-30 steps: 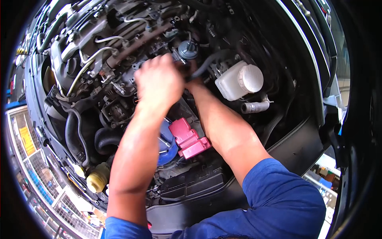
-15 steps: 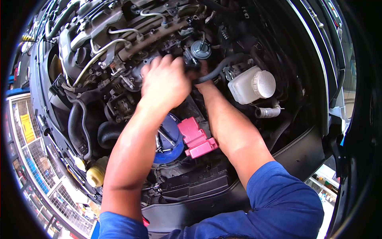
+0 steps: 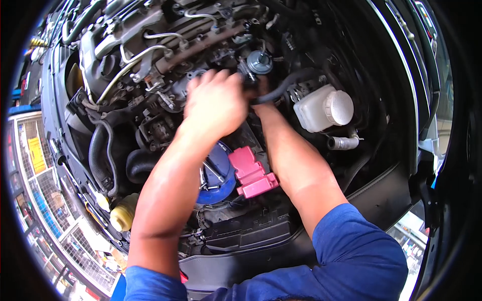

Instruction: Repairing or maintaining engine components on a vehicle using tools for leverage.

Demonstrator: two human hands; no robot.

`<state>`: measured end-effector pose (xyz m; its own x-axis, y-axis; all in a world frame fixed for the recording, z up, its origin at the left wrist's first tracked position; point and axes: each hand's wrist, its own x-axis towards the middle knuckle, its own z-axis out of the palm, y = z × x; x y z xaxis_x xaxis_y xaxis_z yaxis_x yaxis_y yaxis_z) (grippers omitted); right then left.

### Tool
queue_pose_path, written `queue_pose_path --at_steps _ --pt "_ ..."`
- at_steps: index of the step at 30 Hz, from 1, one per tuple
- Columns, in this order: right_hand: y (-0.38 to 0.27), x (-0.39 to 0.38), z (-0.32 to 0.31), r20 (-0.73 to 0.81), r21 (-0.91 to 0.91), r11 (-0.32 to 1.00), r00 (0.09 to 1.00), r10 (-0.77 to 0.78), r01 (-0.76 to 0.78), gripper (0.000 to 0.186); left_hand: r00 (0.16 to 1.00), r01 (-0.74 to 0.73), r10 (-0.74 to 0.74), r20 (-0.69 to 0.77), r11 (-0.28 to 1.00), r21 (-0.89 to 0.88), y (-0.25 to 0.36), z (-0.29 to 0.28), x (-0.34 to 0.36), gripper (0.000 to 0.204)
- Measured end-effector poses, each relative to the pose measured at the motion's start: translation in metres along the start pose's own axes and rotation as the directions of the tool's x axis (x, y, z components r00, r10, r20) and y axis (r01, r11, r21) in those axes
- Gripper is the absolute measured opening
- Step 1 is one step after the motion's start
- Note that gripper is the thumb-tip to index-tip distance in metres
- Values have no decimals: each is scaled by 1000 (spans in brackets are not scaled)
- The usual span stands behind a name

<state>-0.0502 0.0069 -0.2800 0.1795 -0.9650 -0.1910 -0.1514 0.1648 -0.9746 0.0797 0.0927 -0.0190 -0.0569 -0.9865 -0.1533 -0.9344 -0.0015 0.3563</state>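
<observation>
My left hand (image 3: 216, 103) is blurred, fingers curled down into dark fittings at mid engine, below the brown metal rail (image 3: 196, 44); what it grips is hidden. My right hand (image 3: 261, 105) reaches in just right of it, mostly hidden behind a black hose (image 3: 286, 86), with a bit showing below a round silver diaphragm unit (image 3: 259, 62). Right of that hose is a white translucent reservoir (image 3: 314, 113) with a pale cap. Below my hands, between the forearms, are a pink-red plastic cover (image 3: 248, 170) and a blue round tray (image 3: 217, 193) holding metal tools.
Engine hoses (image 3: 100, 155) and a yellowish container (image 3: 121, 218) line the left. The bay's black edge (image 3: 374, 185) runs along the lower right, with a black plastic housing (image 3: 246, 233) near my body. Wire-mesh shelving (image 3: 37, 175) stands beyond at the far left.
The engine and my hands sit a little further right in the picture, as the view has shifted. Both hands stay in the same spot among the fittings, the left blurred by motion.
</observation>
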Motion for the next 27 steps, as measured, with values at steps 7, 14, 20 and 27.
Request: queue_pose_path --at_steps 7,14,20,27 --pt "18 -1 1 131 -88 996 991 11 1 49 992 -119 115 -49 990 -73 38 7 64 35" --pt "12 26 -37 255 870 414 963 88 -268 43 982 -156 146 -119 984 -82 18 18 24 31" --pt "-3 9 15 52 412 904 988 -148 113 35 922 -179 114 -371 973 -144 -27 34 4 24" --pt "55 17 -22 96 388 920 995 12 -48 45 954 -236 -143 -262 176 -956 7 82 44 36"
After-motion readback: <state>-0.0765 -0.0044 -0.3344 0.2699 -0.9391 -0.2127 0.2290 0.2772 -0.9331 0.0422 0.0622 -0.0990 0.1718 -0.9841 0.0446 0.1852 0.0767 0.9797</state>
